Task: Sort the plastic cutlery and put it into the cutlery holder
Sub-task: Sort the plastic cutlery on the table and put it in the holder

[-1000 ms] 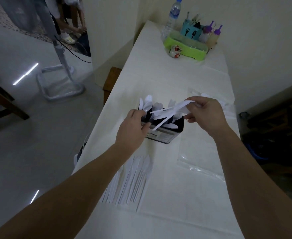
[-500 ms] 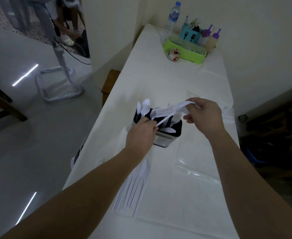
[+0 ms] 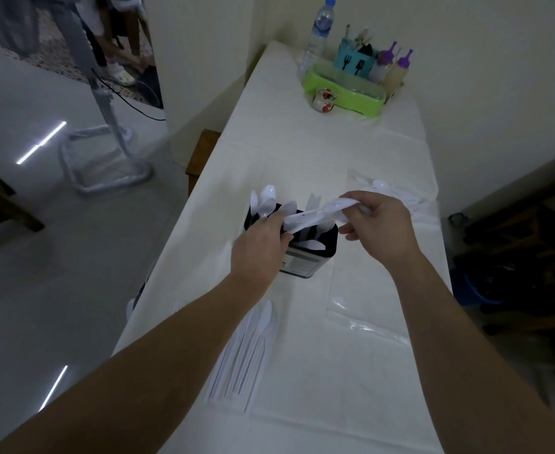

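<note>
A long table [image 3: 302, 152] under a white cloth, set with cutlery and kitchen clutter.

A black cutlery holder [image 3: 305, 257] stands near the middle with white spoons upright in it. A row of white plastic knives [image 3: 246, 352] lies side by side on the near part, and a clear plastic bag [image 3: 364, 309] lies flat to its right. More white spoons [image 3: 397, 194] rest near the right edge. At the far end stand a green tray [image 3: 344, 90], a small patterned cup [image 3: 324, 99] and a water bottle [image 3: 317, 37].
</note>
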The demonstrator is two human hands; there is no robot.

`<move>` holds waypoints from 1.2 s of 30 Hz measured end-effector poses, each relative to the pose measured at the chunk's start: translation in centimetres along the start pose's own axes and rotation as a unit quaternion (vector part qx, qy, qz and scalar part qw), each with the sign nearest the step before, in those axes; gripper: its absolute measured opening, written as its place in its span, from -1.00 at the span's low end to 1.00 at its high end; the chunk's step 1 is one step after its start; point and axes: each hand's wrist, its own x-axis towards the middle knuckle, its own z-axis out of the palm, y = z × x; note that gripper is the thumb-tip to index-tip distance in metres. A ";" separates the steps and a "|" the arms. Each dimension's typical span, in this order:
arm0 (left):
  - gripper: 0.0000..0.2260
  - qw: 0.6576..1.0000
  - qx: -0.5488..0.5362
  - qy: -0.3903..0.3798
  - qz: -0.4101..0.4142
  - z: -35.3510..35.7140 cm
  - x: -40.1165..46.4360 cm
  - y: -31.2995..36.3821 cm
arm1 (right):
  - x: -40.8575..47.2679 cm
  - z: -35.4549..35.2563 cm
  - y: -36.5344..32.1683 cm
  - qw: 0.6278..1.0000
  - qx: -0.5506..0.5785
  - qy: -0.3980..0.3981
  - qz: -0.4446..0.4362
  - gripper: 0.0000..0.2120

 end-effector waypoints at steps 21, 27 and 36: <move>-0.95 0.970 0.217 -0.111 -0.011 -0.4 2.6 1.1 | 2.6 1.4 -2.2 0.970 -0.202 -0.087 -0.103 -0.84; -0.92 0.965 0.215 -0.149 0.007 -0.6 2.8 0.7 | 3.0 1.7 -3.2 0.956 -0.240 -0.107 -0.131 -0.82; -0.86 0.993 0.056 -0.103 -0.030 -0.9 2.5 0.2 | 2.6 3.5 -2.8 0.937 -0.281 -0.138 -0.154 -0.84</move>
